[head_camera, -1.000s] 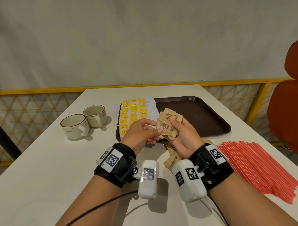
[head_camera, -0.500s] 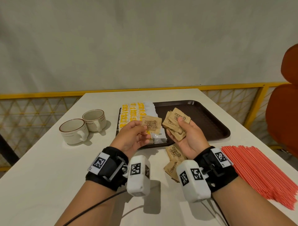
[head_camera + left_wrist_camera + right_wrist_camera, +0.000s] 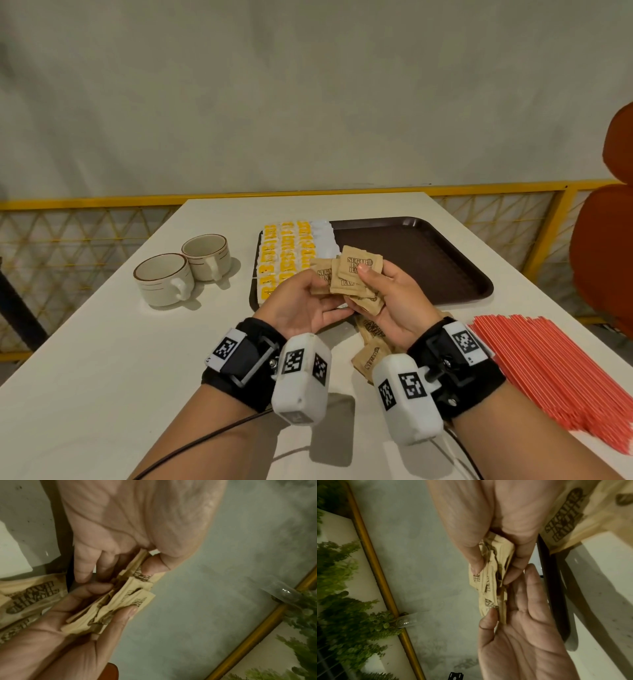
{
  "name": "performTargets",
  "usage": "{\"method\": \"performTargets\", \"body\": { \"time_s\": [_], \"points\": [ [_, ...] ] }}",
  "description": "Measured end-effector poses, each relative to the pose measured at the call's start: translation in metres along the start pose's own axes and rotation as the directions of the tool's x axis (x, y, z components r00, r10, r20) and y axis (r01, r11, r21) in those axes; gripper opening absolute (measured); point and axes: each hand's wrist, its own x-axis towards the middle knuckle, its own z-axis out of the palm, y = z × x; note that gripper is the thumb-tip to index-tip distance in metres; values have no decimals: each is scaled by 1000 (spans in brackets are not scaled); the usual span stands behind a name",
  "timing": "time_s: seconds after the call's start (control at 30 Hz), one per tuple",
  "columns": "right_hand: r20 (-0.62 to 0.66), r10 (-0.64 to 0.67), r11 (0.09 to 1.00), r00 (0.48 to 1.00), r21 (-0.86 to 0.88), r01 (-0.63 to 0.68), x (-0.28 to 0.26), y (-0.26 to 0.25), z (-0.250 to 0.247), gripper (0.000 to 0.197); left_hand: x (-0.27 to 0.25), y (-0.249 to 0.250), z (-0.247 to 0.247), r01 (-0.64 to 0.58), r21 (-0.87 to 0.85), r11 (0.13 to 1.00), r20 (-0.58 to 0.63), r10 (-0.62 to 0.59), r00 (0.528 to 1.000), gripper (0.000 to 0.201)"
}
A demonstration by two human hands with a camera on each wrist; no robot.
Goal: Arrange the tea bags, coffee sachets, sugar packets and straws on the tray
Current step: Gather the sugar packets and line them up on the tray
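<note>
Holding a fanned stack of brown paper sugar packets (image 3: 356, 277) above the near edge of the dark brown plastic tray (image 3: 421, 260); right hand (image 3: 394, 301) gripping the stack, thumb pressing on the printed top packet, fingers curling beneath; left hand (image 3: 301, 305) pinching the stack's 9 o'clock edge between thumb and fingers, palm turning upward; both wrist views confirming thumbs on top and fingers under the packets (image 3: 120, 601) (image 3: 491, 577).

Lying loose on the white tabletop (image 3: 102, 377), more brown sugar packets (image 3: 371, 342) just below the right hand, near the tray's 6 o'clock edge; filling the tray's 9 o'clock end, neat rows of white-and-yellow sachets (image 3: 291, 253); leaving the rest of the tray's dark floor bare.

Resting at 3 o'clock of the hands on the tabletop, a wide bundle of thin red plastic straws (image 3: 548, 370), well apart from the tray; standing at 9 o'clock of the tray, two cream ceramic cups with brown rim lines (image 3: 181, 267), touching each other, handles facing the viewer; whether the sachets are tea or coffee, impossible to tell.
</note>
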Motion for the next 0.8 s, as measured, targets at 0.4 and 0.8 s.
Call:
{"method": "performTargets", "body": {
  "time_s": [0.4, 0.8],
  "points": [
    [-114, -34, 991, 993, -133, 18, -3, 1, 1, 20, 4, -17, 7, -103, 24, 994, 10, 103, 995, 37],
    [-65, -32, 997, 997, -68, 28, -1, -10, -4, 32, -3, 3, -3, -83, -7, 997, 6, 83, 997, 34]
  ]
}}
